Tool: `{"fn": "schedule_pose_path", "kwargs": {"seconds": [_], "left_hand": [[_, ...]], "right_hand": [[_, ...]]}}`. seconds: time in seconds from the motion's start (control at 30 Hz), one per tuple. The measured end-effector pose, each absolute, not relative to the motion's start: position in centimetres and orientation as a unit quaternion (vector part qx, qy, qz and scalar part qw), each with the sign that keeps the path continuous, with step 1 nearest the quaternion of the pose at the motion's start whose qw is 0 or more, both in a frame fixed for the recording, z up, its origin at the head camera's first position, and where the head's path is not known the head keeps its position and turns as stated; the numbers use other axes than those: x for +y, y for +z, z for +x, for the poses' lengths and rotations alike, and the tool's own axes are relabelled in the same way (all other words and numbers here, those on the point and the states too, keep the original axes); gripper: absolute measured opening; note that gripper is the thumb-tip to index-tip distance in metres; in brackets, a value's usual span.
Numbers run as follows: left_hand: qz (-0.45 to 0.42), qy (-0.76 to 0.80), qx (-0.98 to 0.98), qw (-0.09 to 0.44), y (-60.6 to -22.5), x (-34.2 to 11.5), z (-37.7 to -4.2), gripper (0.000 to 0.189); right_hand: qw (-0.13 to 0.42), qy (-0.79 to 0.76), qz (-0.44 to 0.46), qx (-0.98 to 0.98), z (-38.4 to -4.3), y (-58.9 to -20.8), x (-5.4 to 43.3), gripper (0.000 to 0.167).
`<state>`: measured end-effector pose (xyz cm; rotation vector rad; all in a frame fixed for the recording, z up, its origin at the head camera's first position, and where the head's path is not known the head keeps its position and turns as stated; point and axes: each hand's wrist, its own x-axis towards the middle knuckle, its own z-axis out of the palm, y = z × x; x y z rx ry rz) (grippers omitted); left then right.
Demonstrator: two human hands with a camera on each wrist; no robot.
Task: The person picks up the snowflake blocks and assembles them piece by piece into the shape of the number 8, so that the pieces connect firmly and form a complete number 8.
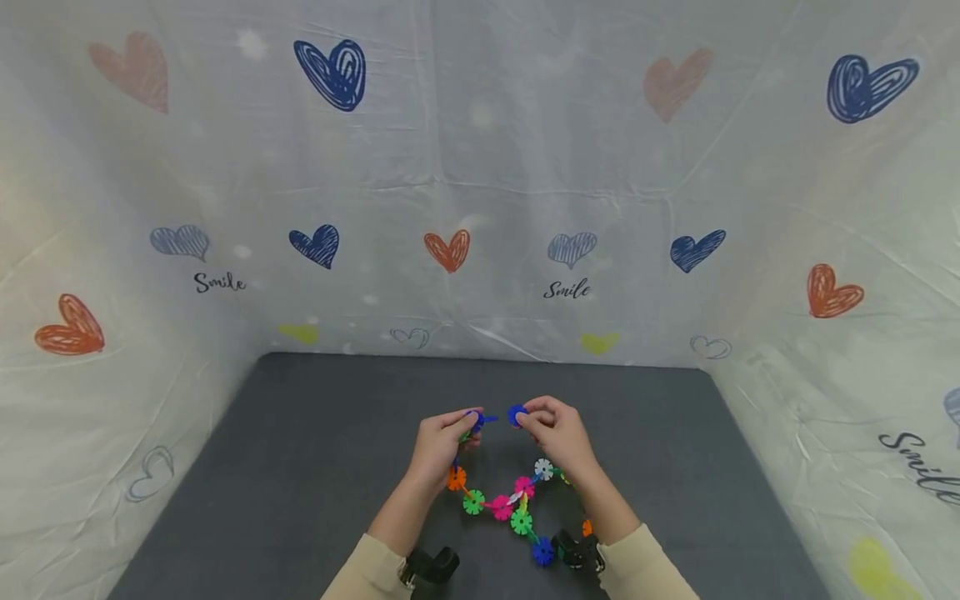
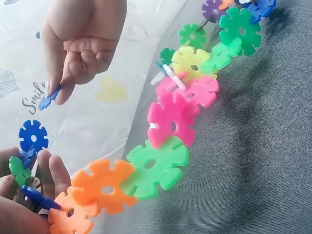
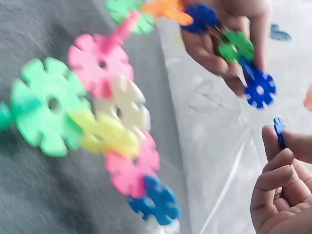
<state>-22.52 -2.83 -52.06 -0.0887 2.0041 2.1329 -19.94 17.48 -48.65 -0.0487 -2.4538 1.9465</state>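
Note:
My right hand pinches a loose blue notched disc between thumb and fingertips. Opposite it, my left hand grips the end of a chain of snowflake-shaped plastic discs. At that end a blue disc sticks up past the fingers, joined through another blue piece to a green disc. A small gap separates the two blue discs. From the left hand the chain runs down through orange discs, a green one and pink ones. My right forearm hides part of it in the head view.
The rest of the chain lies on the dark grey table, with a white disc and a blue disc near the right wrist. Black wrist cameras sit on both wrists. A white curtain printed with hearts surrounds the table.

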Motion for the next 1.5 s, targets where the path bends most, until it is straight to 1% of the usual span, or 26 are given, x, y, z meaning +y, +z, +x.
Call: {"fn": "schedule_pose_path", "kwargs": {"seconds": [0.17,0.27,0.5,0.7,0.87,1.0,1.1,1.37,1.43,1.5], "left_hand": [[-0.032,0.729,0.675,0.108,-52.0,-2.9,-22.5,0.031],[-0.033,0.731,0.672,0.111,-52.0,-3.0,-22.4,0.032],[-0.016,0.733,0.670,0.119,-51.9,-3.1,-22.3,0.032],[-0.004,0.739,0.663,0.121,-51.9,-3.0,-22.3,0.034],[0.028,0.746,0.653,0.130,-52.1,-3.0,-22.2,0.041],[0.045,0.744,0.653,0.134,-52.3,-2.9,-22.1,0.042],[0.042,0.740,0.658,0.134,-52.3,-2.8,-22.2,0.041],[0.019,0.737,0.664,0.125,-52.1,-2.7,-22.3,0.040],[0.013,0.736,0.666,0.123,-52.1,-2.8,-22.3,0.041],[0.007,0.734,0.668,0.121,-52.0,-2.8,-22.2,0.040]], "right_hand": [[0.042,0.613,-0.002,-0.789,-20.4,-51.2,16.3,0.012],[0.057,0.611,0.011,-0.790,-20.5,-51.7,16.1,0.013],[0.093,0.606,0.006,-0.790,-20.7,-52.1,16.3,0.012],[0.097,0.617,0.009,-0.781,-20.8,-52.0,16.2,0.016],[0.097,0.627,0.016,-0.773,-20.8,-51.8,16.2,0.016],[0.117,0.617,0.035,-0.778,-20.9,-51.8,16.3,0.014],[0.128,0.607,0.042,-0.783,-21.1,-51.8,16.4,0.012],[0.116,0.619,0.047,-0.776,-20.7,-51.7,15.9,0.014],[0.103,0.629,0.043,-0.769,-20.7,-51.7,15.9,0.014],[0.079,0.651,0.031,-0.755,-20.7,-51.8,15.9,0.014]]}}
